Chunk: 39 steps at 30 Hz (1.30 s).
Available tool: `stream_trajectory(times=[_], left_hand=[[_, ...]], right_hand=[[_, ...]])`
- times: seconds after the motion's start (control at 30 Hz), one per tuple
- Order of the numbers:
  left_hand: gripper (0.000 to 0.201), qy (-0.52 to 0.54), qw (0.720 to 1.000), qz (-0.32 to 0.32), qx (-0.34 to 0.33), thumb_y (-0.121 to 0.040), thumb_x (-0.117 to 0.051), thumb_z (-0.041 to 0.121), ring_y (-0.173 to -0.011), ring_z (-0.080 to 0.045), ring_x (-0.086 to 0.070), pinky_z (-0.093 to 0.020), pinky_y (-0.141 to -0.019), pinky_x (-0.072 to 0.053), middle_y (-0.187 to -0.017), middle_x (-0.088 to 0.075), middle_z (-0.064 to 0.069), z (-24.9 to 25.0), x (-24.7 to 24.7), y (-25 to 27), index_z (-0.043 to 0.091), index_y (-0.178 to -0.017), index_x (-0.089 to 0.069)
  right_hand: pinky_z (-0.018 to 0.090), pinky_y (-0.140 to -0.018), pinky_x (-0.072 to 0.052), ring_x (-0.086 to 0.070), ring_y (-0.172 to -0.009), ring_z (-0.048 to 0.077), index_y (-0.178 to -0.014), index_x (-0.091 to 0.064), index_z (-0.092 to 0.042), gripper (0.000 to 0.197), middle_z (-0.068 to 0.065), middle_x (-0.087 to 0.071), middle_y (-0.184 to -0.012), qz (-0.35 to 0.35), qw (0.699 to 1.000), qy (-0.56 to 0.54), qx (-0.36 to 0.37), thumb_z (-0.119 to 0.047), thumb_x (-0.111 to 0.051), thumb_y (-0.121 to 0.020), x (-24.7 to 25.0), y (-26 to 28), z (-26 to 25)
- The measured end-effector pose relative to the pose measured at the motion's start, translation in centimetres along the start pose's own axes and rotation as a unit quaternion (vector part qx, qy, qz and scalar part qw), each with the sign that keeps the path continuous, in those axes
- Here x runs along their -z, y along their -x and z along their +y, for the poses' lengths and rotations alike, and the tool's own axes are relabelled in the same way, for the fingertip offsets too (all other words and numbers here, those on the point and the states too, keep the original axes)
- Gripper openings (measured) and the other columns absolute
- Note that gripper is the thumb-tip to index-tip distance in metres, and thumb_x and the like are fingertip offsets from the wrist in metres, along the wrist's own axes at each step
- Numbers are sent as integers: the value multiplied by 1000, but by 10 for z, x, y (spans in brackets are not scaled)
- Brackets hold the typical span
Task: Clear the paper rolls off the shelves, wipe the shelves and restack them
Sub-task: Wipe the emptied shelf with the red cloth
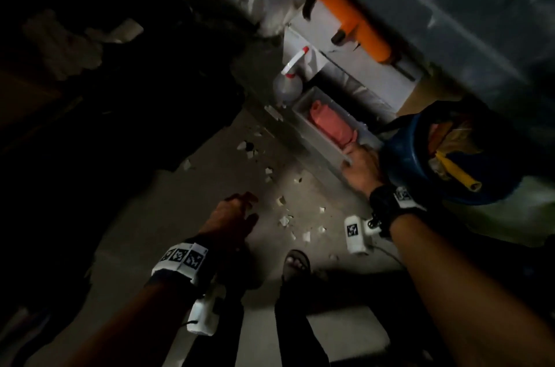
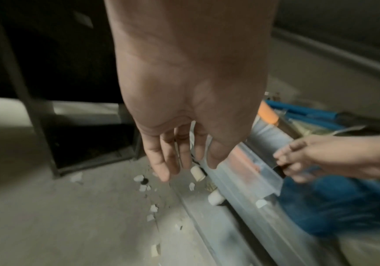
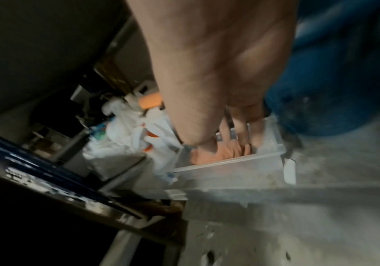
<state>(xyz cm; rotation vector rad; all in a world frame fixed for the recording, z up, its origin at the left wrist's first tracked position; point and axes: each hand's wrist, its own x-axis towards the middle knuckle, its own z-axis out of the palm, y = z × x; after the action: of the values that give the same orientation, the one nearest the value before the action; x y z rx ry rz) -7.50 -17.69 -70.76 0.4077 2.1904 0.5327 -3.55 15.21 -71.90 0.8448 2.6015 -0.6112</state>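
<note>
Nothing readable is showing up here — no brand, number or label on anything. The only printed marks are the black-and-white square tag patterns on the wrist bands (image 1: pixel 183 258) — those aren't text.

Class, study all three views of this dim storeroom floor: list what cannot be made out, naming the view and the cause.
- Paper rolls and shelves: not identifiable; the head view's left half is too dark.
- Right hand fingertips: right wrist view, blurred and sunk into the pink cloth in the clear plastic tray; grip unclear.
- Blue bucket contents: head view, blurred.
- White scraps on the floor: too small to identify.
</note>
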Motion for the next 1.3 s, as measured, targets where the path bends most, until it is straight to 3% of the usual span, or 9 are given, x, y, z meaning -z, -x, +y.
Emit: stream_trajectory(times=[0.17,0.37,0.53,0.67,0.77,0.9,1.03,1.13,1.3], left_hand=[[37,-14,1000,-3,-7,-99,-67,31,-113,-22,-65,-32,-95,-52,-126,-66,0,-18,-48,-75,25,-135,-60],[38,-28,999,-28,13,-100,-65,36,-114,-21,-63,-35,-96,-54,-128,-63,2,-45,-85,-125,30,-137,-57],[37,-13,999,-35,24,-98,-67,31,-110,-19,-65,-33,-95,-55,-123,-65,1,-57,-96,-125,26,-134,-60],[33,12,999,-22,30,-96,-70,31,-103,-13,-67,-23,-86,-51,-112,-65,11,-50,-84,-114,32,-128,-62],[31,20,1000,-1,-4,-97,-68,31,-98,-10,-65,-28,-87,-54,-112,-68,11,-27,-67,-106,32,-128,-63],[31,75,992,51,-91,-98,-69,26,-94,-6,-67,-20,-81,-54,-112,-72,7,19,-36,-99,26,-129,-66],[56,106,967,135,-189,-93,-73,31,-92,-16,-70,-40,-83,-61,-126,-60,-1,61,-9,-90,24,-144,-52],[83,28,961,149,-230,-87,-81,41,-116,-23,-60,-40,-95,-57,-145,-43,-3,77,1,-79,38,-155,-36],[40,-54,961,115,-247,-100,-61,35,-121,-21,-53,-49,-85,-57,-137,-53,10,58,-10,-68,43,-139,-54]], right_hand=[[45,-102,-49,-60,-116,46,-119,-67,1,29,29,-61,-127,65,997,30,8,0,-58,-92,-35,-81,24],[47,-92,-55,-62,-111,47,-119,-64,2,31,27,-60,-126,87,993,64,44,-1,-70,-89,-65,-136,30],[47,-89,-56,-65,-104,47,-111,-65,-1,22,26,-62,-118,110,989,77,58,-8,-70,-90,-59,-143,27],[43,-84,-55,-65,-96,41,-100,-69,-8,12,21,-66,-104,158,986,-15,45,-10,-69,-88,-30,-123,29],[39,-85,-50,-64,-92,33,-93,-69,-12,8,12,-70,-92,187,977,-97,43,-11,-72,-86,-8,-89,28],[46,-82,-57,-68,-88,27,-98,-63,-24,15,4,-71,-92,111,966,-232,25,-19,-75,-90,12,-37,20],[49,-85,-57,-68,-96,30,-99,-60,-22,13,9,-70,-101,-7,954,-298,19,-20,-72,-96,18,3,7],[33,-82,-54,-67,-94,19,-102,-57,-11,8,9,-68,-104,-76,938,-337,16,-10,-65,-101,20,28,-9],[32,-101,-48,-62,-118,15,-113,-62,-20,9,-3,-66,-119,-119,941,-317,18,-24,-56,-107,11,54,-21]])
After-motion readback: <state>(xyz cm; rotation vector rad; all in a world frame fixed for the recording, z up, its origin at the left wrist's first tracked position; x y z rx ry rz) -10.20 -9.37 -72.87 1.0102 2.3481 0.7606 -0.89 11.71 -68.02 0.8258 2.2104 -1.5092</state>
